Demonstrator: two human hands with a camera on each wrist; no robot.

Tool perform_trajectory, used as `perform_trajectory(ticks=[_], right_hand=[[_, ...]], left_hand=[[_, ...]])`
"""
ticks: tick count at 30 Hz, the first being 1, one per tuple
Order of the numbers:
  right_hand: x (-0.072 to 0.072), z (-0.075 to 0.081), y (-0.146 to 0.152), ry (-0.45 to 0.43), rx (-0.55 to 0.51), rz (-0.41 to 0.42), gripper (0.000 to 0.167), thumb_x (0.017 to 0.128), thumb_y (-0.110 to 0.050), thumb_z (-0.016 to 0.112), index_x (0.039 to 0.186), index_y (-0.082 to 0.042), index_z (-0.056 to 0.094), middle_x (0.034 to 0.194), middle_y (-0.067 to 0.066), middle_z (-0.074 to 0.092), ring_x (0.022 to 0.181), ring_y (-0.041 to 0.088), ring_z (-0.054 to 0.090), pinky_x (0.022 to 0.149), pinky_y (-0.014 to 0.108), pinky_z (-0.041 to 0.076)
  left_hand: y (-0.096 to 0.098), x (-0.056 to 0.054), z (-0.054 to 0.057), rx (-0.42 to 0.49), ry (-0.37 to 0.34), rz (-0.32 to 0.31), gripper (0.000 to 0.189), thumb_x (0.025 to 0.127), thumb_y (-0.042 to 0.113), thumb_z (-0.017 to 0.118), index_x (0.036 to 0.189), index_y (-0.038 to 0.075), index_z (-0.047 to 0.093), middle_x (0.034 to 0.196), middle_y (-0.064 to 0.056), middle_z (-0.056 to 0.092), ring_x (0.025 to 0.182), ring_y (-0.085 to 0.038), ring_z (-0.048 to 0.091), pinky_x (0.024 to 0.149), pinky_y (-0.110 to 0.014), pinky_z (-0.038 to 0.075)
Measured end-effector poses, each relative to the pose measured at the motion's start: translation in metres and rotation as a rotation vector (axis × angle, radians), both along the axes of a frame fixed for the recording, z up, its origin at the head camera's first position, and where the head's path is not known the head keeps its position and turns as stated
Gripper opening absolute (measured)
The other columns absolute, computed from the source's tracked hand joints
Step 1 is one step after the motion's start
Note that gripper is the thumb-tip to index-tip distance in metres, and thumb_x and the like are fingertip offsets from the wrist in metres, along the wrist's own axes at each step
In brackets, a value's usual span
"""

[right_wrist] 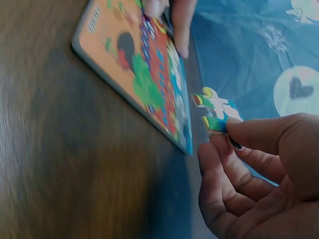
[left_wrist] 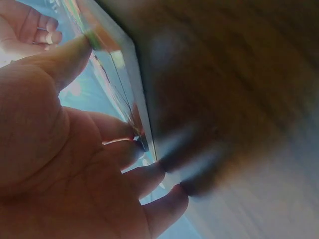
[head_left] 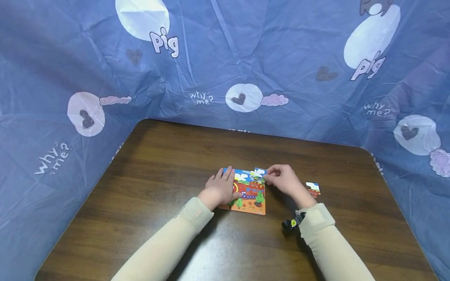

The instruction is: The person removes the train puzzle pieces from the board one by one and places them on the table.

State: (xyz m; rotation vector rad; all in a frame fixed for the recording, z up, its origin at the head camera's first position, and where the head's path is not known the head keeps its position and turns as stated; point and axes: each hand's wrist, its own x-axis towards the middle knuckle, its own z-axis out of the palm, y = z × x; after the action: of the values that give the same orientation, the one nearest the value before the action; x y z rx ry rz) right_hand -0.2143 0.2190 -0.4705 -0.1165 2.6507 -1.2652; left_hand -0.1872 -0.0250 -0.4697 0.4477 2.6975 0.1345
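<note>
A jigsaw puzzle board (head_left: 251, 207) with a red train, trees and clouds lies flat on the table. My left hand (head_left: 218, 189) rests over its left side, fingers extended; in the left wrist view the thumb (left_wrist: 70, 59) touches the picture's surface and the fingertips reach the board's edge. Above the upper right corner, my right hand (head_left: 284, 179) pinches a puzzle piece (head_left: 260, 172) between thumb and fingers. That piece (right_wrist: 222, 107) shows white cloud, blue and green in the right wrist view, raised off the board.
A second loose puzzle piece (head_left: 313, 188) lies on the brown wooden table (head_left: 168, 164), right of the right hand. A black strapped device (head_left: 293, 223) sits at the right wrist. Blue printed cloth (head_left: 211, 58) hangs behind the table and along its sides.
</note>
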Motion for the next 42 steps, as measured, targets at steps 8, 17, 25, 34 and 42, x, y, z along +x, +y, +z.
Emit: perform_trajectory(ticks=[8,17,25,34,42], right_hand=[[0.003,-0.003,0.026,0.017,0.009,-0.056,0.018,0.099,-0.016,0.07,0.101,0.002,0.072,0.083,0.009,0.07,0.08,0.027,0.067,0.067,0.034,0.054],[0.007,-0.005,0.05,0.002,-0.017,-0.086,0.019,0.098,-0.013,0.07,0.1,0.006,0.071,0.082,0.01,0.071,0.078,0.025,0.068,0.067,0.035,0.055],[0.009,0.005,0.086,-0.042,-0.044,-0.138,0.024,0.097,-0.012,0.071,0.11,0.008,0.067,0.085,0.016,0.071,0.068,0.026,0.065,0.052,0.034,0.051],[0.012,0.01,0.103,-0.069,0.013,-0.126,0.03,0.096,-0.011,0.072,0.119,0.008,0.066,0.08,0.014,0.069,0.063,0.025,0.062,0.052,0.038,0.052],[0.013,0.001,0.101,0.009,0.215,-0.109,0.029,0.091,-0.014,0.075,0.113,0.005,0.071,0.078,0.007,0.067,0.063,0.019,0.062,0.054,0.034,0.052]], left_hand=[[-0.001,0.001,0.0,0.011,-0.001,0.001,0.091,0.101,0.062,0.049,0.164,0.01,0.011,0.17,-0.005,0.006,0.153,-0.028,0.009,0.119,-0.047,0.018],[0.0,0.0,-0.002,0.009,0.003,0.001,0.09,0.1,0.063,0.049,0.165,0.011,0.012,0.17,-0.004,0.007,0.154,-0.028,0.008,0.119,-0.047,0.018],[0.0,0.001,-0.001,0.002,0.001,-0.002,0.09,0.1,0.063,0.048,0.165,0.011,0.011,0.17,-0.004,0.006,0.154,-0.028,0.008,0.119,-0.047,0.018],[-0.002,0.0,-0.002,-0.004,-0.008,-0.003,0.091,0.1,0.063,0.047,0.165,0.011,0.01,0.17,-0.004,0.005,0.154,-0.028,0.007,0.119,-0.047,0.018],[0.0,-0.001,-0.003,-0.005,0.0,-0.008,0.091,0.1,0.064,0.047,0.165,0.011,0.012,0.17,-0.004,0.006,0.153,-0.028,0.008,0.119,-0.047,0.019]])
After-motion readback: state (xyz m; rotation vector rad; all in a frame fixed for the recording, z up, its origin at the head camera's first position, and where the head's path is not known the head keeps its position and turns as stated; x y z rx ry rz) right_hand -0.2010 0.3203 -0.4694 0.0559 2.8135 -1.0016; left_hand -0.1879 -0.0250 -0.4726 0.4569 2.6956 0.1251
